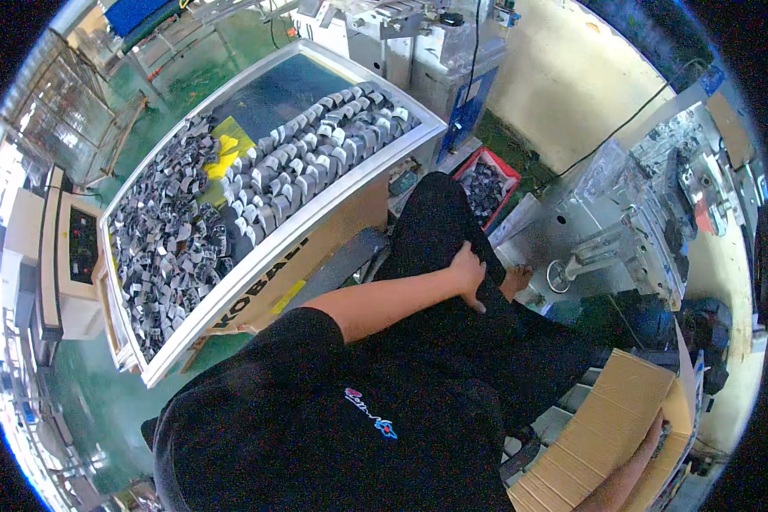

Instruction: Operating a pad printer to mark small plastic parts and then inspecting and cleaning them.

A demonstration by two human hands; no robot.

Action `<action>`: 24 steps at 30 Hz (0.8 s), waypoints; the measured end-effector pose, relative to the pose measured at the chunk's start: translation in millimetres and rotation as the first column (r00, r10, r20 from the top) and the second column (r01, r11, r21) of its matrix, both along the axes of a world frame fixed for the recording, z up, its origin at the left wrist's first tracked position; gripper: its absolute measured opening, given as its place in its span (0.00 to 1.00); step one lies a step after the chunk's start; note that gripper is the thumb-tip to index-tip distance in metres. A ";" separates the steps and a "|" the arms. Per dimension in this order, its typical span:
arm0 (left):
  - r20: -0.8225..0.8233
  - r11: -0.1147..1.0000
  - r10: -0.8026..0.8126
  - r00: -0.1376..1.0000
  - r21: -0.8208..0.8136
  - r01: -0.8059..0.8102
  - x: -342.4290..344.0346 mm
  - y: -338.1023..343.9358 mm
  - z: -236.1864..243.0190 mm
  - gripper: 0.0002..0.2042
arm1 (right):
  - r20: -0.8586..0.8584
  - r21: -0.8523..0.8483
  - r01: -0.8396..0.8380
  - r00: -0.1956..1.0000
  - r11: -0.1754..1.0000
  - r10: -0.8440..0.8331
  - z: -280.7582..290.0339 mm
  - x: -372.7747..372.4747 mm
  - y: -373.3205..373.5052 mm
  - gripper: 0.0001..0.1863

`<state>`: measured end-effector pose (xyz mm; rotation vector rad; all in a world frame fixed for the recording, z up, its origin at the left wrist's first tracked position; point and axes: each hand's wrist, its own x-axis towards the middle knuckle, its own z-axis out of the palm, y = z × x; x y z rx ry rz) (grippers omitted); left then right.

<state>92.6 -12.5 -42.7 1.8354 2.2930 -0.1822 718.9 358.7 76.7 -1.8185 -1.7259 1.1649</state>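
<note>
My left hand (468,273) lies on my black-trousered thigh, thumb and fingers apart, holding nothing. On the lower right, my right forearm (627,480) reaches into an open cardboard box (602,427). A raised flap and the box wall hide that hand's fingers, so whatever they touch does not show. Left of my legs stands a white-framed tray table (297,224). Curved grey metal parts (316,154) stand in rows on its right half, while a loose heap of similar pieces (166,230) covers its left side. Between them lies a yellow sheet (228,154).
A red bin (505,164) of small dark parts sits beyond my knee. Metal machinery (631,247) with a round handwheel (558,276) stands at right. Another machine (401,51) rises behind the table. A beige control box (70,256) stands far left, above green floor (115,410).
</note>
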 end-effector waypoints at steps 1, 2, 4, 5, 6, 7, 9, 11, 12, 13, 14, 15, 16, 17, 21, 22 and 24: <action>-0.040 0.995 -0.032 0.999 -0.097 0.028 5.5 3.7 1.0 0.54 | 0.000 -0.002 0.002 1.000 1.000 -0.002 1.2 0.1 1.2 0.13; -0.060 0.988 -0.060 0.996 -0.146 0.051 10.1 8.5 1.8 0.52 | 0.002 -0.005 0.006 1.000 1.000 -0.006 2.9 0.6 2.2 0.12; -0.001 0.983 -0.062 0.998 -0.170 0.061 5.4 14.3 -0.2 0.49 | 0.000 0.000 0.009 1.000 1.000 -0.009 7.6 2.3 3.8 0.12; 0.087 0.971 -0.089 0.992 -0.213 0.106 2.3 19.4 -1.9 0.47 | -0.006 0.002 0.008 1.000 1.000 -0.008 10.0 2.8 4.9 0.12; 0.151 0.973 -0.074 0.986 -0.208 0.105 -1.7 20.4 -5.6 0.41 | -0.008 0.006 0.008 1.000 1.000 -0.008 13.6 3.7 6.0 0.12; 0.159 0.994 -0.071 0.985 -0.068 0.082 -6.1 16.5 -11.2 0.35 | -0.012 0.020 0.004 1.000 1.000 -0.004 17.7 2.5 9.8 0.12; 0.225 0.991 -0.026 0.974 -0.125 0.055 -12.6 20.0 -18.5 0.30 | -0.018 0.045 0.004 1.000 0.999 -0.003 27.0 3.9 12.1 0.12; 0.180 0.994 -0.080 0.980 -0.065 0.093 -15.2 17.9 -23.2 0.29 | -0.022 0.084 -0.017 1.000 0.996 0.019 36.6 -0.1 20.3 0.12; 0.181 0.997 -0.073 0.981 -0.017 0.078 -14.8 16.8 -22.2 0.27 | -0.013 0.101 -0.025 1.000 0.995 0.027 41.8 -0.9 22.4 0.12; 0.196 0.996 -0.072 0.978 -0.029 0.079 -15.7 17.0 -17.6 0.25 | -0.005 0.118 -0.032 0.999 0.993 0.032 46.1 -2.9 24.9 0.12; 0.231 0.997 -0.073 0.970 -0.009 0.077 -18.9 19.2 -8.5 0.22 | 0.053 0.143 0.025 0.998 0.989 -0.033 50.9 -3.4 23.9 0.12; 0.270 0.993 -0.052 0.962 -0.089 0.079 -20.9 23.5 4.3 0.20 | 0.055 0.174 -0.048 0.998 0.984 0.039 52.8 -4.5 21.6 0.12; 0.372 0.992 -0.105 0.922 -0.020 0.121 -24.2 30.7 22.2 0.18 | 0.133 0.227 -0.078 0.990 0.971 0.048 55.5 -7.2 19.6 0.13; 0.464 0.986 -0.121 0.877 -0.046 0.161 -27.9 42.6 45.2 0.17 | 0.206 0.275 -0.112 0.977 0.955 0.056 57.8 -10.0 16.2 0.14; 0.684 0.811 -0.480 0.549 0.585 -0.020 5.9 99.7 156.7 0.13 | 0.459 0.405 -0.239 0.888 0.883 0.031 62.8 -30.0 6.0 0.19; 0.650 0.737 -0.536 0.539 0.672 -0.077 14.1 110.2 186.1 0.13 | 0.571 0.411 -0.265 0.821 0.872 -0.019 64.0 -35.3 3.2 0.19; 0.472 0.498 -0.662 0.583 0.858 -0.128 28.4 130.1 236.0 0.12 | 0.529 0.470 -0.271 0.849 0.840 -0.022 65.7 -46.2 1.1 0.18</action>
